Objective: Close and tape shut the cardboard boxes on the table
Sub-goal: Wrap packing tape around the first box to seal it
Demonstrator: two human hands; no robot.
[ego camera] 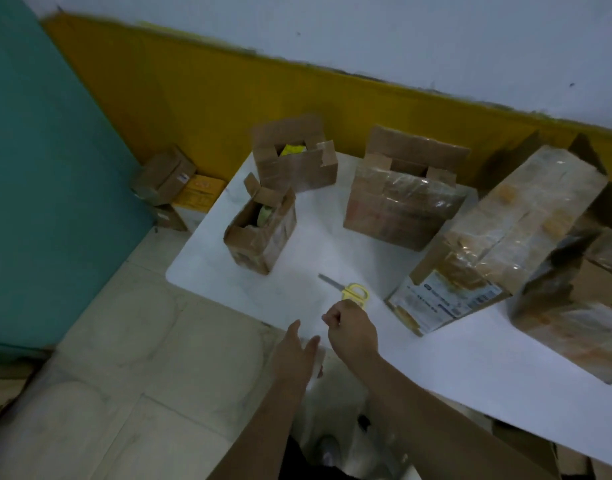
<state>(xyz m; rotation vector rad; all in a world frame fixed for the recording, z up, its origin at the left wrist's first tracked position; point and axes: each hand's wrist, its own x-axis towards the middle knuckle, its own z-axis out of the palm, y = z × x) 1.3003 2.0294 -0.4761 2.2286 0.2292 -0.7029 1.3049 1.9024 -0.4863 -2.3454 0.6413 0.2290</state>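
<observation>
Hands: The left hand (295,346) is flat with straight fingers, at the edge of the bench (470,358). The right hand (353,332) is curled up just beside it. I cannot tell if it holds anything.
Scissors: The yellow scissors (349,291) lie on the bench just past the right hand.
Small box: The small box (259,233) stands open, left of the scissors. It looks light and may tip, so hold its side and push the thin flaps down gently.
Back boxes: The back left box (294,164) and the shiny box (401,202) stand open too, flaps up. The shiny wrap may feel slippery.
</observation>
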